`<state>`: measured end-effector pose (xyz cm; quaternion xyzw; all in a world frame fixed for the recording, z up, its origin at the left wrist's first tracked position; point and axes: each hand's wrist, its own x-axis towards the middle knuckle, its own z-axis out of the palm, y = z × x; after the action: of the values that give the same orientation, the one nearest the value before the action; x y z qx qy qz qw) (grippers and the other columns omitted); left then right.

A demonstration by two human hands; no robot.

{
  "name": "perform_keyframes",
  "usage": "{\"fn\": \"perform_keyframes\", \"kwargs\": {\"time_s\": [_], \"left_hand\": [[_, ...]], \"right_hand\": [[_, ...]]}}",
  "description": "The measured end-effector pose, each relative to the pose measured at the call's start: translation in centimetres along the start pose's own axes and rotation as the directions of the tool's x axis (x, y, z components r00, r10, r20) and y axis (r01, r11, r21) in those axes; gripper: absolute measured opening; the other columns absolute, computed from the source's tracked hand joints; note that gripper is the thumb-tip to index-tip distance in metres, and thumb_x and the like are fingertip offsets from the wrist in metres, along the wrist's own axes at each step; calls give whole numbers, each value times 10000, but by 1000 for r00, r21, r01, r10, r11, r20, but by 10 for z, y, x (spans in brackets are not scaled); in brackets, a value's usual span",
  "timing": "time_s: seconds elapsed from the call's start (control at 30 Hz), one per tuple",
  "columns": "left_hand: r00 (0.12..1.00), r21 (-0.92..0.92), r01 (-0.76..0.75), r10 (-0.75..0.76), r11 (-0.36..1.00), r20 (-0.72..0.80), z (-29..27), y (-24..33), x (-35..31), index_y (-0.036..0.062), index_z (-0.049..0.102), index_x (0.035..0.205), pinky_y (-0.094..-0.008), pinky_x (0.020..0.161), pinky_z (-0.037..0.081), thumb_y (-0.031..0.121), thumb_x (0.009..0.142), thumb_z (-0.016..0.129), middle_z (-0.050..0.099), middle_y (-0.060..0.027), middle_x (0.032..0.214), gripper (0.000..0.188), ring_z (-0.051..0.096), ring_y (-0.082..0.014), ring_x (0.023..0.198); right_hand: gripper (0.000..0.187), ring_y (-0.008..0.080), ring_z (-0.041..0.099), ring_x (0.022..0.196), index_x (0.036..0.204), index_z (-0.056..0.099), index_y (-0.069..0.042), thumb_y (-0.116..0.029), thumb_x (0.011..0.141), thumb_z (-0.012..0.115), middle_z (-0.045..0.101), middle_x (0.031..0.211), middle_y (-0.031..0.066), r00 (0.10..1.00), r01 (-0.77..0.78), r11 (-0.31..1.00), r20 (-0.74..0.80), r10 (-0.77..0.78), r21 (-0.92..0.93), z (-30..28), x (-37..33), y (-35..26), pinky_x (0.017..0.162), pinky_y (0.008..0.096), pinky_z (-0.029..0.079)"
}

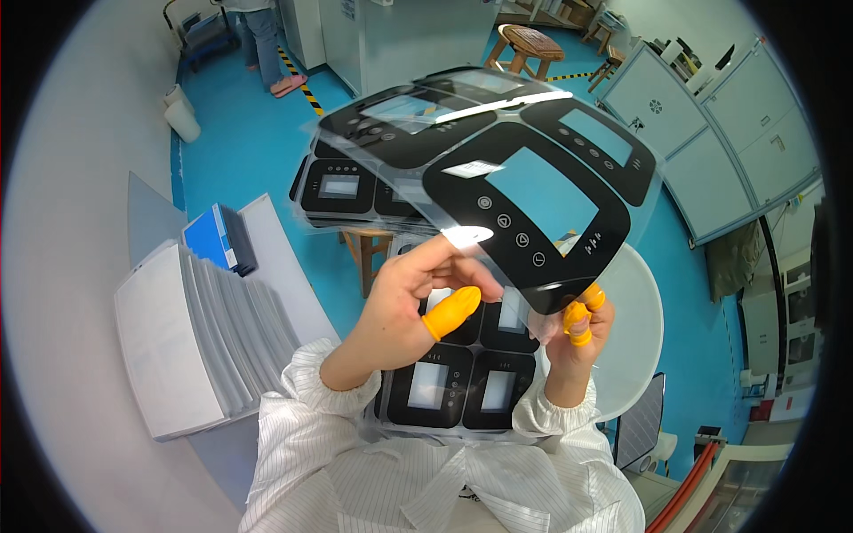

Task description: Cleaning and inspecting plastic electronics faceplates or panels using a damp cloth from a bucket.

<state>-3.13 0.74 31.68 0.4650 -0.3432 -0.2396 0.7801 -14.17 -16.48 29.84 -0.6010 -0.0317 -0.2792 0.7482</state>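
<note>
A clear plastic sheet printed with black control-panel overlays (525, 213) is raised and tilted in front of me, its panels showing windows and small round icons. My right hand (579, 333), with yellow finger cots, pinches its near corner. My left hand (416, 298) is beside the sheet's near left edge, the index fingertip at that edge under a bright glare. Its thumb wears a yellow cot and stands apart from the curled fingers. Below both hands, more printed panel sheets (431, 385) lie close to my body, partly covered by my hands.
Beyond the raised sheet, another pile of panel sheets (338, 188) rests on a wooden stool (364, 249). At left are a thick stack of white sheets (164, 342) and a blue box (213, 238). A round white surface (635, 329) is at right. A person (259, 40) stands far off.
</note>
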Motion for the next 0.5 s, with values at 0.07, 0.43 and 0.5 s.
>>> {"fn": "perform_keyframes", "kwargs": {"time_s": [0.07, 0.43, 0.5], "left_hand": [[997, 15, -69, 70, 997, -25, 3, 3, -3, -12, 504, 1049, -251, 762, 456, 8, 773, 585, 604, -88, 844, 287, 594, -148, 806], [985, 6, -153, 153, 988, -75, 10, 25, -11, -34, 582, 851, -235, 672, 469, 49, 760, 630, 607, -96, 767, 133, 604, -150, 710], [984, 0, -173, 173, 985, -48, 9, 24, -11, -48, 576, 871, -240, 663, 474, 30, 765, 610, 602, -109, 770, 136, 608, -161, 706]], "right_hand": [[358, 132, 497, 452, 864, 517, 31, -317, 816, 586, 535, 577, 87, 998, 0, 991, 55, -7, 135, 5, -1, -5, 447, 238, 413], [338, 173, 582, 466, 857, 522, 45, -274, 800, 617, 583, 640, 134, 1000, -26, 982, 18, 23, 187, 11, -11, -19, 449, 238, 473], [346, 167, 583, 465, 845, 527, 43, -286, 795, 621, 583, 634, 126, 1000, -28, 983, 11, 26, 183, 14, -11, -22, 451, 223, 469]]}}
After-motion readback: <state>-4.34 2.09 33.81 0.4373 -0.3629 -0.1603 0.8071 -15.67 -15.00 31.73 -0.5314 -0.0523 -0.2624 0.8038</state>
